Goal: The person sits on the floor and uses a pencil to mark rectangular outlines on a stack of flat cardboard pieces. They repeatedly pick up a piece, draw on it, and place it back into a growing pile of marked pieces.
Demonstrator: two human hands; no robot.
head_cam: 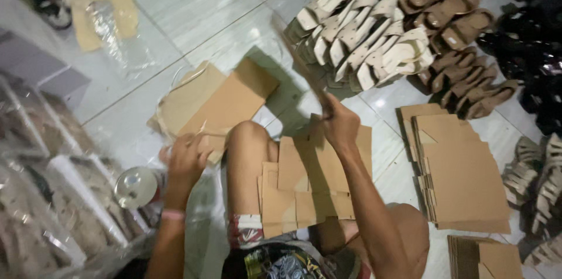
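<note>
I sit on a tiled floor with one knee raised. My left hand (186,159) grips the edge of a flat brown cardboard sheet (219,103) lying to the left of the knee. My right hand (338,122) is raised and pinches the lower end of a thin blurred cardboard piece (304,65) that stands on edge, reaching up and left. A die-cut flat box blank (298,188) lies on the floor between my legs, under the right forearm.
A stack of flat box blanks (462,176) lies right, another (486,258) at bottom right. Rows of cream sandals (363,33) and tan sandals (462,27) fill the back. Bagged goods (41,209) crowd the left, beside a tape roll (136,186).
</note>
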